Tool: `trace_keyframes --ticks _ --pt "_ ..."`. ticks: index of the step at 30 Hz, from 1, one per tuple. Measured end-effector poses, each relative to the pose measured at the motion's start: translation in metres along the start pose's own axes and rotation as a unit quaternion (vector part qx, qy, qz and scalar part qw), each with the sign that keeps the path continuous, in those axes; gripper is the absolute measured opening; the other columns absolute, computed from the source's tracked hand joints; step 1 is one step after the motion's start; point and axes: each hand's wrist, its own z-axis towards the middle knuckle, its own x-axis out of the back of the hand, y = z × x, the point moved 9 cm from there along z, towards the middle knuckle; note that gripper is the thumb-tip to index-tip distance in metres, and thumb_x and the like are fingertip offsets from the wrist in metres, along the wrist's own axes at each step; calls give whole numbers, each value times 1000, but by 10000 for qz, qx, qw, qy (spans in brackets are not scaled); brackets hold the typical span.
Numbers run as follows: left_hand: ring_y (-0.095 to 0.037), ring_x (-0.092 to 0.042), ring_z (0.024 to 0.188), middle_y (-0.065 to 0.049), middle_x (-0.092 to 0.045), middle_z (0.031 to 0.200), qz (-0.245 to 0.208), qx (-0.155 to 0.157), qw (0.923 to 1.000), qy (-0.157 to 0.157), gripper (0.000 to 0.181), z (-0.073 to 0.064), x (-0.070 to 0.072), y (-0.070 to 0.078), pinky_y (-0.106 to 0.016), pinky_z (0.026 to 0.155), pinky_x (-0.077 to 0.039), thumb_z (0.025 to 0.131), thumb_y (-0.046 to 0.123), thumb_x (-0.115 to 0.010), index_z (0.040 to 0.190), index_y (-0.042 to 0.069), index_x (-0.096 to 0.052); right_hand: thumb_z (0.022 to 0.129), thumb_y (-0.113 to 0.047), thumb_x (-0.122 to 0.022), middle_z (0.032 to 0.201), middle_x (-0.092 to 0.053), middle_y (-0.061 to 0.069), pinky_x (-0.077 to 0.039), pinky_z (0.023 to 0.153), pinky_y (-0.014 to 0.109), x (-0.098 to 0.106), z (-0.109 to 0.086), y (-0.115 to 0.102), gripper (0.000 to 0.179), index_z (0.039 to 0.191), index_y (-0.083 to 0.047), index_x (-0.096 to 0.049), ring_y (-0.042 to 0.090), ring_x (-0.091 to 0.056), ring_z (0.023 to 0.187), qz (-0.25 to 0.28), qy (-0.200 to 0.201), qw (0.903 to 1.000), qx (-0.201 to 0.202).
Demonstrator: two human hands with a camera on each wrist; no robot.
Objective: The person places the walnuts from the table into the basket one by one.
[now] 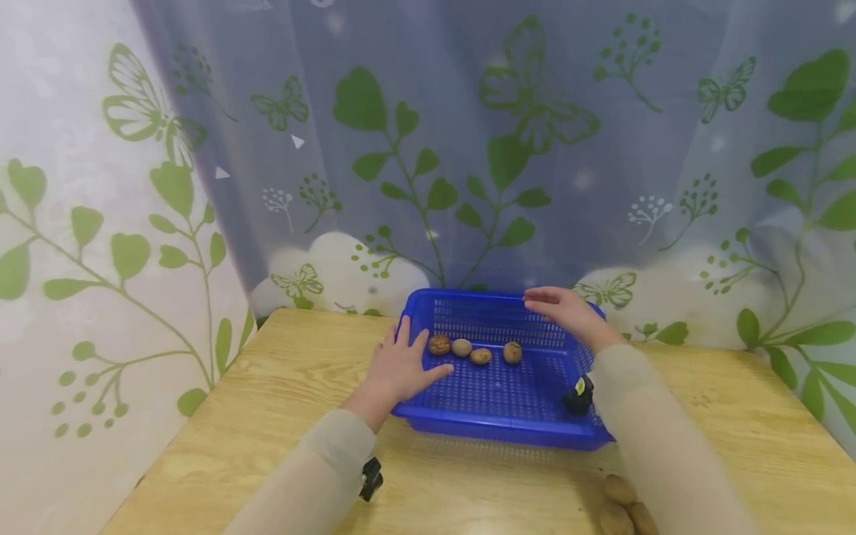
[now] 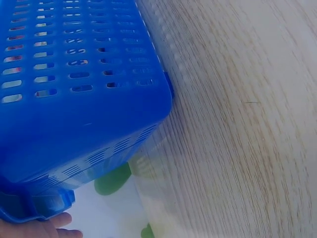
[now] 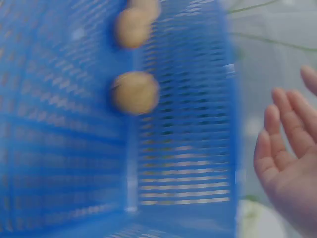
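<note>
A blue plastic basket (image 1: 498, 431) with slotted walls stands on the wooden table. Several walnuts (image 1: 512, 352) lie inside, along its far side; two show blurred in the right wrist view, one walnut (image 3: 135, 92) apart from the others. My left hand (image 1: 401, 365) rests at the basket's left rim, fingers spread. In the left wrist view its fingertips (image 2: 62, 219) show beside the rim's corner. Above the far right part of the basket hovers my right hand (image 1: 565, 308), fingers fairly straight; its palm (image 3: 292, 158) holds nothing.
More brown walnuts (image 1: 618, 501) sit on the table (image 1: 234, 416) at the near right, partly covered by the right sleeve (image 1: 662, 438). A leaf-patterned curtain (image 1: 428, 148) hangs behind the table. Small black devices are on both wrists.
</note>
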Motion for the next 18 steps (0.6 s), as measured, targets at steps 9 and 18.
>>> trace_keyframes --ticks 9,18 --pt "-35 -7 125 -15 -6 140 11 27 10000 52 86 2 -1 -2 -50 93 -21 69 74 -27 134 18 -27 84 -33 -51 124 -41 17 -30 89 46 30 -37 -21 53 124 -1 -39 30 -37 113 -408 -244 9988 117" --pt "-36 -10 124 -16 -7 140 -6 -37 10000 83 84 1 -2 1 -51 93 -21 70 73 -29 134 18 -28 83 -40 -48 128 -37 14 -26 92 48 54 -92 -6 57 128 -7 -35 30 -32 117 -592 -371 9975 -63"
